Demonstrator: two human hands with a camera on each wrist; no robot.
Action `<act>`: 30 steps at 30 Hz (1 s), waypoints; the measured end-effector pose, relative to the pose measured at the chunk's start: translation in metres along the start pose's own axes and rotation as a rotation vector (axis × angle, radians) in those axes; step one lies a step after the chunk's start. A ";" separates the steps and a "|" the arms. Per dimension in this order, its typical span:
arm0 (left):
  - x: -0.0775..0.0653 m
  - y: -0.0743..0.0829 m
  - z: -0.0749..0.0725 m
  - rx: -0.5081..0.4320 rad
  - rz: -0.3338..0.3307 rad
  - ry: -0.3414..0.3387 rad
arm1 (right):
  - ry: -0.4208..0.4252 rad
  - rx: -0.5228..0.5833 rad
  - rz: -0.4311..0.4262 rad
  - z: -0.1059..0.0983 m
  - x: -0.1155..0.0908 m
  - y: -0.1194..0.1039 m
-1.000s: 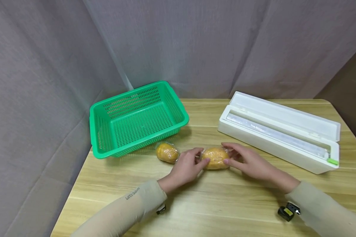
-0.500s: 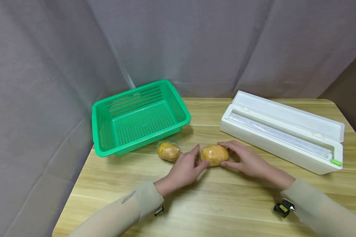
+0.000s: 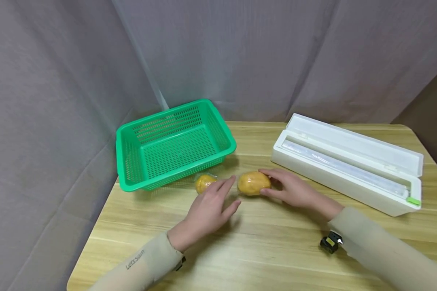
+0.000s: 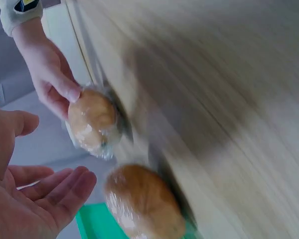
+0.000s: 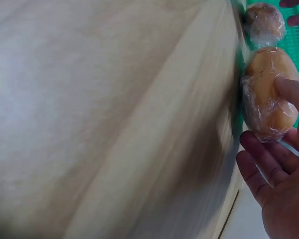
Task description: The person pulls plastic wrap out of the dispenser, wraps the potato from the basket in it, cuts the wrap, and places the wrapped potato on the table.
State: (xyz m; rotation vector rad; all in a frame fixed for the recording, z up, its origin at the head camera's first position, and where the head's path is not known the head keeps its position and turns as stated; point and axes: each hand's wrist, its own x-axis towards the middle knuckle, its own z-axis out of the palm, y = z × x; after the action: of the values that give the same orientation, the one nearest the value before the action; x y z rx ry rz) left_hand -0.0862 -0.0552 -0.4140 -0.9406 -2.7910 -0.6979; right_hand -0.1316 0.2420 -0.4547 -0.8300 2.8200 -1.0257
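My right hand grips a bread roll wrapped in clear cling film, thumb and fingers at its right end. In the right wrist view the thumb lies along the wrapped bread. My left hand is off that roll, its fingers extended and holding nothing. Just beyond the left fingers sits a second film-wrapped roll, partly hidden by them in the head view. The left wrist view shows this nearer roll beside the relaxed fingers, and the gripped roll farther off.
A green perforated basket stands at the back left of the wooden table. At the right is a white cling film dispenser with its lid raised and a film roll inside. Grey curtain hangs behind.
The left hand has let go of the wrapped bread roll and drawn back to the left. The right hand has moved the roll leftward and slightly away, closer to the other roll.
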 end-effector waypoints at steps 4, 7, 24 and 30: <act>-0.005 -0.012 -0.005 0.100 0.037 0.068 | -0.018 -0.005 0.025 0.004 0.008 0.003; -0.009 -0.020 -0.008 0.159 0.059 0.133 | -0.025 -0.001 0.036 0.007 0.013 0.005; -0.010 -0.054 -0.030 0.225 -0.013 0.179 | -0.032 -0.031 0.034 0.007 0.025 0.009; 0.003 -0.061 -0.043 0.223 -0.053 0.155 | -0.044 -0.100 0.036 0.004 0.028 0.005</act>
State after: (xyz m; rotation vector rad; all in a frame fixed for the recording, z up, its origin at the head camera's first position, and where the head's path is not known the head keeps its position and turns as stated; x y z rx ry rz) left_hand -0.1267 -0.1165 -0.3987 -0.7406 -2.6942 -0.4329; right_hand -0.1574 0.2292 -0.4571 -0.7959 2.8585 -0.8567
